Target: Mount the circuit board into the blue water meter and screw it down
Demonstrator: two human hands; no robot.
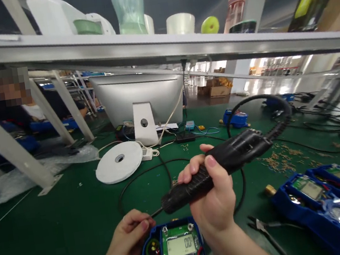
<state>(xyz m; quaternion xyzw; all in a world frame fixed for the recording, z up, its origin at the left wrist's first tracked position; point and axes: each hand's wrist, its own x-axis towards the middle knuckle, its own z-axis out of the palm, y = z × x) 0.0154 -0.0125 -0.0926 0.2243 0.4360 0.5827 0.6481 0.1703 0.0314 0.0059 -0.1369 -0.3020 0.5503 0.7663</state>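
The right hand [213, 199] is wrapped around a black driver [216, 167], holding it slanted, with its thin tip [156, 212] low at the left and its cable [278, 122] running off up to the right. The left hand [126, 235] is curled, fingertips pinched together just beside that tip; what they pinch, if anything, is too small to tell. Directly below both hands, between them, a blue meter [174, 249] lies open on the green desk [60, 227], its display facing up. Pliers [261, 226] lie right of the right wrist, with more open blue meters [329, 202] beyond. A white tape roll [119, 162] sits further away, above the left hand.
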